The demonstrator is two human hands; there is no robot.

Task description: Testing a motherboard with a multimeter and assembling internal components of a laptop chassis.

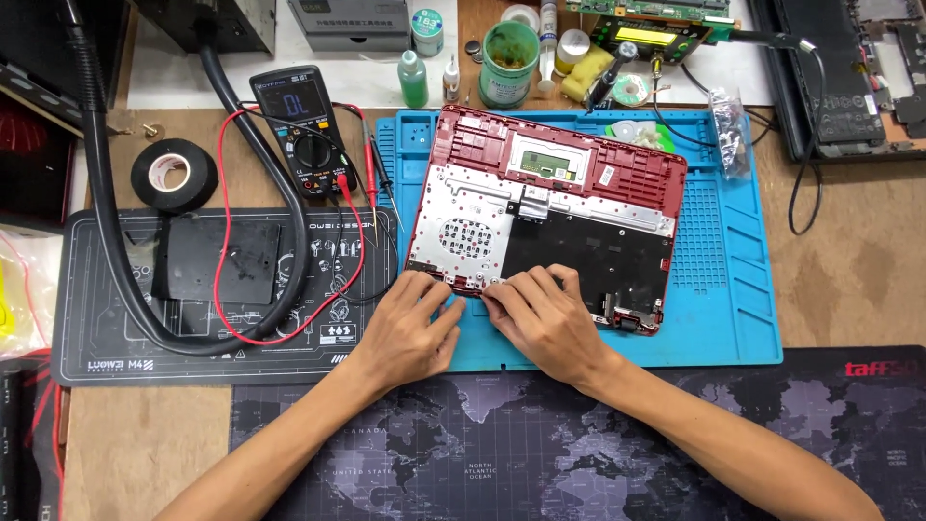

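Both hands, left (410, 323) and right (545, 318), pinch the near edge of the red laptop shell (550, 207). Shell lies open and stripped, board gone; metal keyboard plate remains. Multimeter (301, 130) sits beyond the left hand, untouched.

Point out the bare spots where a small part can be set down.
Free: blue mat right of the red laptop shell; wooden bench beyond it; map mat between the forearms. Crowded: the back edge around the green jar and the multimeter.
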